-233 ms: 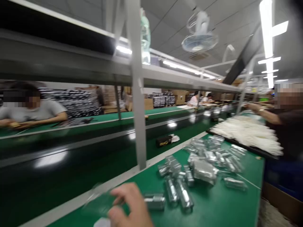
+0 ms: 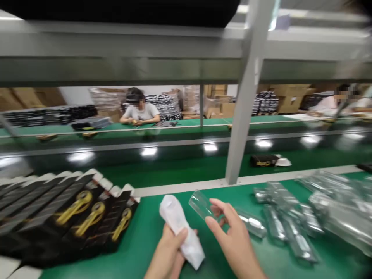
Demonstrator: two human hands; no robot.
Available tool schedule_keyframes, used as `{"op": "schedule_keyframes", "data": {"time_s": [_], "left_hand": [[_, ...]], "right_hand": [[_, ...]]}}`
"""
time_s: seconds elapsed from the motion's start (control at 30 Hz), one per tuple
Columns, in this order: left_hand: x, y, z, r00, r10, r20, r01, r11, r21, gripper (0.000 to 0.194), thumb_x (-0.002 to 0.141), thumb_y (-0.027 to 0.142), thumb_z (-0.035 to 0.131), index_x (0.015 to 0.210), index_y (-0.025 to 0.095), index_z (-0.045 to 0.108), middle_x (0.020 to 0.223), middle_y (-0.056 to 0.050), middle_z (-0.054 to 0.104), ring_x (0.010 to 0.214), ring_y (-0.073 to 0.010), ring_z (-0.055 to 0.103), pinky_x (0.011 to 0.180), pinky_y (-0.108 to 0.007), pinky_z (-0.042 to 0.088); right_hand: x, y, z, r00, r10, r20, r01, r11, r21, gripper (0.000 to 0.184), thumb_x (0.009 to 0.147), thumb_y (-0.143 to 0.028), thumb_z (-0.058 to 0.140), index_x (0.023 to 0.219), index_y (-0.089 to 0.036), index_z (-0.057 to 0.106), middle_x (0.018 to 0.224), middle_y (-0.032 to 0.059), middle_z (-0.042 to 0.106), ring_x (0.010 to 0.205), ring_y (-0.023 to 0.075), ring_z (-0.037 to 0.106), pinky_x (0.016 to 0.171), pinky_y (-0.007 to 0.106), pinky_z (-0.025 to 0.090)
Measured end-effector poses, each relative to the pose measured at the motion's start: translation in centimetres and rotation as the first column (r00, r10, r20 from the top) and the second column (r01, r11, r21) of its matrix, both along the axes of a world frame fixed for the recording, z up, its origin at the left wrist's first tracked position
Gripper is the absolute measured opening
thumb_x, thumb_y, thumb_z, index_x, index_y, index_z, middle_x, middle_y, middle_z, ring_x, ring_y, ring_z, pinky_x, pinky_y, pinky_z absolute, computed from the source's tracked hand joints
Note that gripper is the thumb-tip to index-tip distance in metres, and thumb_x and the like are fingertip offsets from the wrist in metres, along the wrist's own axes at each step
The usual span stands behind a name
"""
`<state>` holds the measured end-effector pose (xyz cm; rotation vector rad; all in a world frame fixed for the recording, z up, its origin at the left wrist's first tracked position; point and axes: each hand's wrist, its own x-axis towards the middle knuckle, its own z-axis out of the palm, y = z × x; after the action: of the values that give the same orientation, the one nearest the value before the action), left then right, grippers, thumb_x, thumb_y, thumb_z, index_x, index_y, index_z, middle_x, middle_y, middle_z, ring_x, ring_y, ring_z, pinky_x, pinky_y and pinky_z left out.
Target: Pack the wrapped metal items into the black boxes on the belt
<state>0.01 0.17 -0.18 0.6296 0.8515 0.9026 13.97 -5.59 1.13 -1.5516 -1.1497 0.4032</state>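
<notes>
Left hand (image 2: pixel 167 254) clenched around white wrap (image 2: pixel 180 228). Right hand (image 2: pixel 235 244) pinching clear plastic tube (image 2: pixel 201 204). Black printed boxes (image 2: pixel 72 213) on green desk (image 2: pixel 139 248)

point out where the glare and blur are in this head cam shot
In the head view, ceiling lights leave bright glare patches along the black belt; the silver packs at right look soft and smeared; the shelf edge blurs toward the top right; the left hand, right hand and white wrap read fairly clearly.
</notes>
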Motion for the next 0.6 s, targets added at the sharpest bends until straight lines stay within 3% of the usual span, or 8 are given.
{"op": "schedule_keyframes", "data": {"time_s": [0.07,0.17,0.3,0.47,0.6], "left_hand": [[0.3,-0.1,-0.3,0.998,-0.012,0.062,0.008,0.998,0.059,0.075,0.060,0.025,0.076,0.122,0.024,0.034,0.087,-0.003,0.065,0.086,-0.0244,0.064,0.079,-0.036,0.049],[0.7,-0.8,-0.5,0.997,-0.032,0.069,0.027,0.996,0.081,0.068,0.064,0.021,0.072,0.119,0.023,0.031,0.096,-0.006,0.064,0.096,-0.0258,0.061,0.086,-0.037,0.046],[0.3,-1.4,-0.9,0.993,-0.101,0.054,0.090,0.982,0.168,0.066,0.062,0.018,0.074,0.114,0.022,0.032,0.095,-0.007,0.063,0.098,-0.0273,0.061,0.089,-0.040,0.044],[-0.6,-1.4,-1.5,0.909,-0.319,0.269,0.252,0.934,0.254,0.076,0.060,0.026,0.077,0.124,0.022,0.035,0.121,-0.011,0.055,0.117,-0.0296,0.048,0.101,-0.043,0.033],[-0.7,-1.0,-2.1,0.972,-0.166,0.168,0.139,0.977,0.158,0.055,0.075,0.041,0.068,0.119,0.020,0.045,0.124,-0.013,0.054,0.114,-0.0279,0.051,0.102,-0.044,0.031]], "right_hand": [[-1.5,-0.1,-1.1,0.997,0.079,-0.013,-0.079,0.994,-0.074,0.033,0.085,-0.030,0.052,0.118,-0.029,0.051,0.095,0.0004,0.054,0.081,0.0157,0.053,0.069,0.025,0.044],[-3.2,-0.3,-2.4,0.986,0.152,0.065,-0.148,0.987,-0.067,0.034,0.085,-0.030,0.051,0.119,-0.027,0.053,0.090,0.0017,0.052,0.080,0.0164,0.053,0.069,0.025,0.045],[-2.9,-0.2,-3.3,0.951,0.220,0.216,-0.208,0.975,-0.076,0.035,0.087,-0.028,0.049,0.122,-0.026,0.052,0.090,0.0029,0.054,0.085,0.0172,0.055,0.074,0.025,0.047],[-2.4,-0.2,-4.9,0.889,0.137,0.436,-0.146,0.989,-0.014,0.038,0.086,-0.029,0.051,0.124,-0.025,0.046,0.100,0.0041,0.058,0.090,0.0198,0.057,0.076,0.029,0.052],[-2.6,-0.4,-5.8,0.763,0.048,0.644,-0.115,0.991,0.063,0.047,0.081,-0.035,0.059,0.123,-0.022,0.045,0.099,0.0073,0.061,0.089,0.0259,0.059,0.074,0.038,0.054]]}}
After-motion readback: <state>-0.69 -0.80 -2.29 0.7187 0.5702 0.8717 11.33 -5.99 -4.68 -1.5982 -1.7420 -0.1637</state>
